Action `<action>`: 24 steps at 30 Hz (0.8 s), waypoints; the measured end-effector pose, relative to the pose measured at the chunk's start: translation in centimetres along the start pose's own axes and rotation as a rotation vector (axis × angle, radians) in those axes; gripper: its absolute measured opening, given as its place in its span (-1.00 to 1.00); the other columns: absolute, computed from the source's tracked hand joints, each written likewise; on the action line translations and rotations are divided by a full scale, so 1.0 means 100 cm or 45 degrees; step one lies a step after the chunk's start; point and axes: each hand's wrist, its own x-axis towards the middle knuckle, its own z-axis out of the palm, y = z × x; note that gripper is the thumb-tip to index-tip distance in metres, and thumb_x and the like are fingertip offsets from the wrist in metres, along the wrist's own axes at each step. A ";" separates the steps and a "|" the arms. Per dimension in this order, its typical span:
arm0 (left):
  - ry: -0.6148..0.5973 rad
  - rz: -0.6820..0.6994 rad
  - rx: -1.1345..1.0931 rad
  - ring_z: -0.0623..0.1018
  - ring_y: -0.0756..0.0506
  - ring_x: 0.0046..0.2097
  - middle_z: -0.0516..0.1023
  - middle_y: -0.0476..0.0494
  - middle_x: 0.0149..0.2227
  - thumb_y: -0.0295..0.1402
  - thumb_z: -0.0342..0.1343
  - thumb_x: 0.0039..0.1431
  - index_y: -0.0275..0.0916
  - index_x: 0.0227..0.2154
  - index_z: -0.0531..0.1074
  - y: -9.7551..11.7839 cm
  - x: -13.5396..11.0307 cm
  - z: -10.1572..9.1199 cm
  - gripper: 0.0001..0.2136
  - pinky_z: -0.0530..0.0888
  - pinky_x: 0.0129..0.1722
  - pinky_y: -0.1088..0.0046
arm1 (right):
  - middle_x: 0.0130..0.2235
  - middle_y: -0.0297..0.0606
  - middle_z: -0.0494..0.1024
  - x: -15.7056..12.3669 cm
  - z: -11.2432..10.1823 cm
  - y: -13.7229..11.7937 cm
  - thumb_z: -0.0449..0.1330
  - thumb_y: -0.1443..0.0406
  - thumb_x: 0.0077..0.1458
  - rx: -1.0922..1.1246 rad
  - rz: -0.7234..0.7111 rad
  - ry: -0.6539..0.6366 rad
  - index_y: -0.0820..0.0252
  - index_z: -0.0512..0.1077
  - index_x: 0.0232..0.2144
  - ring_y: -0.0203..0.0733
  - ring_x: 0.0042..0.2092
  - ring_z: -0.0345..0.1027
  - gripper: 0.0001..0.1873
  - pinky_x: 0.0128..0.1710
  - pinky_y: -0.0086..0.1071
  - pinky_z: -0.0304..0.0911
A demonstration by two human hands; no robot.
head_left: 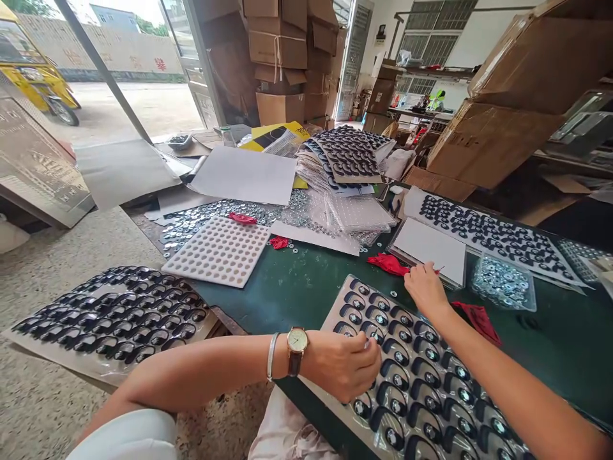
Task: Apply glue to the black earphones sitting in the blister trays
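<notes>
White sleeve (124,437): lower left of the near sheet, on the left arm.
Near sheet (345,414): on the green table (282,297); rows of dark curved pieces (431,378), bright round centres, clear film.
Left hand (347,365): over the near sheet's left side; fingers curled, tips drawn narrow; cannot tell what they pinch.
Wristwatch (297,341): left wrist, left of the near sheet.
Right hand (425,287): by the near sheet's far edge, at the white boards (431,246); narrow pinch, slim item at fingertips too small to tell.
Red cloth (389,263): beyond the near sheet.
Clear tray (533,300): right of and beyond the near sheet; small shiny discs inside.
Perforated board (216,250): left of and beyond the near sheet.
Second sheet (110,313): well left of the near sheet; dark pieces in rows.
</notes>
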 end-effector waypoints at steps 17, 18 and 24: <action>0.101 -0.593 -0.087 0.53 -0.14 0.01 0.58 -0.26 -0.08 -0.37 -0.06 0.36 -0.38 -0.07 0.45 -0.005 -0.054 -0.012 -0.75 0.48 0.03 0.27 | -0.21 -0.06 0.51 0.012 -0.046 -0.002 0.00 0.39 0.22 0.511 0.096 0.275 0.27 0.44 -0.17 0.00 -0.13 0.29 -0.77 0.08 -0.09 -0.03; 0.112 -0.627 -0.092 0.52 -0.14 0.01 0.57 -0.26 -0.07 -0.39 -0.06 0.37 -0.38 -0.09 0.45 -0.004 -0.057 -0.011 -0.77 0.47 0.04 0.27 | -0.19 -0.04 0.50 0.018 -0.046 -0.006 -0.03 0.33 0.27 0.563 0.119 0.289 0.28 0.42 -0.15 0.00 -0.14 0.29 -0.75 0.00 -0.14 0.03; -0.025 -0.743 -0.239 0.52 -0.09 -0.25 0.53 -0.15 -0.31 -0.56 -0.07 0.28 -0.32 -0.24 0.40 0.003 -0.055 0.001 -0.85 0.46 -0.07 0.23 | -0.19 -0.06 0.51 0.052 -0.031 -0.030 0.00 0.29 0.31 0.830 0.192 0.305 0.24 0.44 -0.10 -0.03 -0.12 0.28 -0.74 -0.16 -0.24 0.05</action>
